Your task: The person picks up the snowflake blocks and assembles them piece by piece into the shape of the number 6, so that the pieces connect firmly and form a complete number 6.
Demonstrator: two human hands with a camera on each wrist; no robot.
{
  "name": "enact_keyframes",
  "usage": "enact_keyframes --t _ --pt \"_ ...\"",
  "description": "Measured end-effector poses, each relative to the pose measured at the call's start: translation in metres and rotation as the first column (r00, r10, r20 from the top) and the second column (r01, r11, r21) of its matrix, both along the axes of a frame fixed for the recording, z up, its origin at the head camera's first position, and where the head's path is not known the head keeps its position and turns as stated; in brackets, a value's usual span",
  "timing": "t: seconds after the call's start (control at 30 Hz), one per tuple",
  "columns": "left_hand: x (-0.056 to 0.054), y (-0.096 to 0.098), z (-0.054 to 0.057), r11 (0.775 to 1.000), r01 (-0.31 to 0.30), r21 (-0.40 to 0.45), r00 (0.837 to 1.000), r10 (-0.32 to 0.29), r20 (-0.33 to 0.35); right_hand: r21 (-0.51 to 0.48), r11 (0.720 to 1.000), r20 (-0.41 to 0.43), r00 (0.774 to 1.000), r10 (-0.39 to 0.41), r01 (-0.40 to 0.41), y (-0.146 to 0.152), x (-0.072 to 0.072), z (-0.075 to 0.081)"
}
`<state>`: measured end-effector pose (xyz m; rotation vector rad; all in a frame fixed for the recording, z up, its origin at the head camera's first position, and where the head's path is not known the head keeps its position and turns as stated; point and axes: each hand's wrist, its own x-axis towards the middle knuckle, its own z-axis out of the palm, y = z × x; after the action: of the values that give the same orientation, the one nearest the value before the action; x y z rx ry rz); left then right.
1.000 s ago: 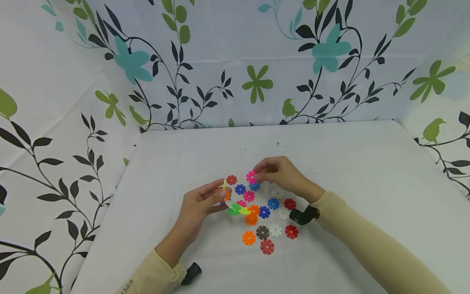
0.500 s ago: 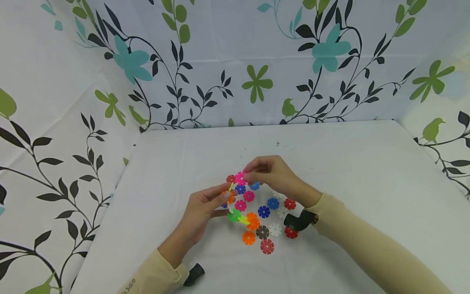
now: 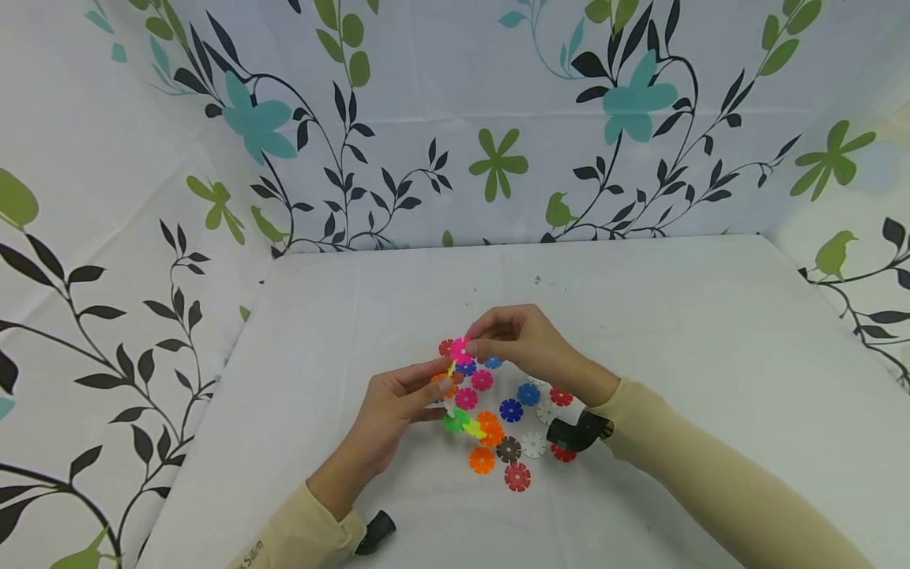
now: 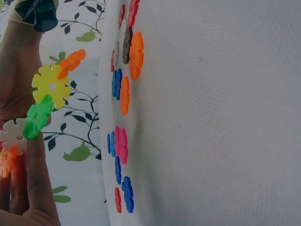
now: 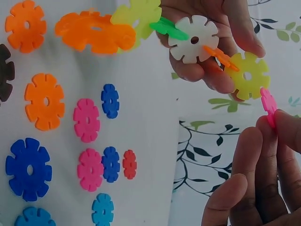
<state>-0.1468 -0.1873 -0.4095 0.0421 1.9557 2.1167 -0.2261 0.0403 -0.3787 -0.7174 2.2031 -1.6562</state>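
- The pink disc point(image 3: 460, 350) is pinched in the right hand point(image 3: 522, 341), just above the far end of the chain point(image 3: 465, 419), over the middle of the counter point(image 3: 682, 332).
- In the right wrist view the pink disc point(image 5: 269, 106) sits edge-on against the chain's end yellow disc point(image 5: 247, 75); whether it is slotted in, I cannot tell.
- The left hand point(image 3: 398, 411) grips the chain point(image 5: 141, 23) by its white disc point(image 5: 194, 38), fingers curled round it.
- The chain runs orange, yellow, green, white, orange, yellow, and hangs to the counter at its near end.
- Loose discs point(image 3: 512, 442) lie flat on the counter near and to the right of the hands: orange, blue, pink, red, white, brown.
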Motion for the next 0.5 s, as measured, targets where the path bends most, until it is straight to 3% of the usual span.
enact_keyframes --t 0.2,0.5 --pt "-0.0003 -0.0002 0.0003 0.999 0.017 -0.027 1.000 -0.018 -0.023 -0.006 1.000 -0.091 0.996 0.000 -0.001 -0.0033 0.0035 0.0024" --pt "-0.0025 -0.0005 0.0000 0.997 0.063 -0.036 0.996 -0.066 -0.067 0.060 0.998 -0.183 0.983 0.012 -0.001 -0.0070 0.0046 0.0038"
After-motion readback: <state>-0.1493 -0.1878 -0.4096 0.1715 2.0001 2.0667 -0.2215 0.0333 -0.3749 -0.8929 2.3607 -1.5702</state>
